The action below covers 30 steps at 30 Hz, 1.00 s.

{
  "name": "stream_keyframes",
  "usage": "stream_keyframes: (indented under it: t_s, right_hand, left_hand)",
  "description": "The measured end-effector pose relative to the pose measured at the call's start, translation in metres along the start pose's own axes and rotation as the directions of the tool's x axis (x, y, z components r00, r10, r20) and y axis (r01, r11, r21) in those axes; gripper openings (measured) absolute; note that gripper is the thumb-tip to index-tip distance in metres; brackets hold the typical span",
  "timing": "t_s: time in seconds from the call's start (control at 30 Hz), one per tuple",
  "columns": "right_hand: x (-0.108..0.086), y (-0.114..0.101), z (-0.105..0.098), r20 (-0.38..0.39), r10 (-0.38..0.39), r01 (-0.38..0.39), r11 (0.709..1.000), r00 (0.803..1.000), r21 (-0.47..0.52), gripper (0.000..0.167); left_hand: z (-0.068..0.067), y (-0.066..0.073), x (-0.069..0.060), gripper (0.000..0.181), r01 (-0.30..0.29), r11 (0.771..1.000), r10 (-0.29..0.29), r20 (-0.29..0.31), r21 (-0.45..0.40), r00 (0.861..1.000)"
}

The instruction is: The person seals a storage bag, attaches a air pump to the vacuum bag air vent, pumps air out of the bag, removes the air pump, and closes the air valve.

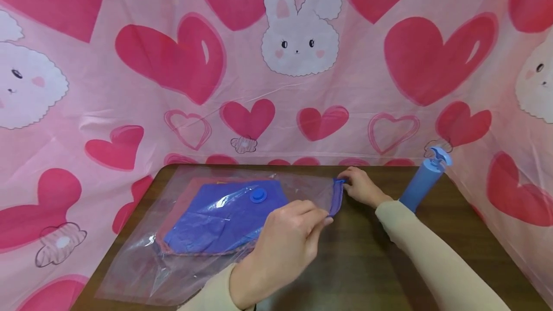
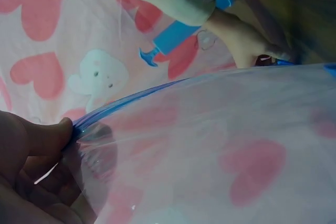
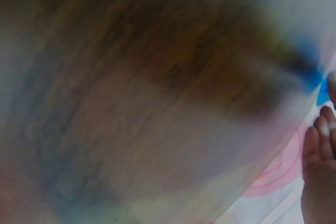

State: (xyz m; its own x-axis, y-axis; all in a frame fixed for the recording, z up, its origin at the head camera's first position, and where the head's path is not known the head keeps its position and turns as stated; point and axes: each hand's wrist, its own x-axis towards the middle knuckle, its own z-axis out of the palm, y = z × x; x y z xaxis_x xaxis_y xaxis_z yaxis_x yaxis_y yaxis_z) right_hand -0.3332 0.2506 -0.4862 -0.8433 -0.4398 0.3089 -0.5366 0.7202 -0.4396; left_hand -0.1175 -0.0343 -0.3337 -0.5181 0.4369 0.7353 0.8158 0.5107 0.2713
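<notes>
A clear plastic bag [image 1: 142, 263] lies on the table with folded blue and pink items [image 1: 216, 215] inside and a round blue valve [image 1: 258, 195] on top. Its blue zip edge [image 1: 336, 198] is at the right end. My left hand [image 1: 285, 244] pinches the near end of that edge; in the left wrist view the thumb and fingers of the hand [image 2: 37, 166] grip the corner. At the far end my right hand [image 1: 362, 186] pinches the strip by a small blue piece [image 1: 339, 181]. The right wrist view is mostly blurred, with part of the hand [image 3: 320, 171] at its right edge.
A blue hand pump [image 1: 421, 184] stands tilted beside my right forearm. The brown wooden table [image 1: 358, 263] meets a pink curtain [image 1: 294, 95] with hearts and rabbits at the back and sides.
</notes>
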Motion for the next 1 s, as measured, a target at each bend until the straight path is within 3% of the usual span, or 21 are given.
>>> stream_keyframes:
  t_s: [0.13, 0.3, 0.57, 1.0]
  right_hand:
    - [-0.003, 0.0, -0.004, 0.008, 0.104, -0.104, 0.988, 0.995, 0.113, 0.021]
    - [-0.006, 0.0, -0.008, 0.033, 0.169, -0.172, 0.964, 0.985, 0.204, 0.018]
    - [-0.004, 0.001, -0.007, 0.05, 0.189, -0.195, 0.959, 0.981, 0.204, 0.016]
    - [-0.001, 0.0, -0.006, 0.072, 0.191, -0.202, 0.958, 0.979, 0.205, 0.02]
  left_hand:
    - [0.004, 0.005, -0.004, 0.005, -0.021, 1.0, 0.021, 0.031, 0.005, 0.999]
    - [0.012, 0.01, -0.01, 0.004, -0.056, 0.998, 0.055, 0.067, 0.015, 0.996]
    - [0.018, 0.015, -0.017, 0.005, -0.061, 0.998, 0.065, 0.16, -0.031, 0.985]
    - [0.017, 0.013, -0.019, 0.004, -0.059, 0.997, 0.067, 0.198, -0.045, 0.978]
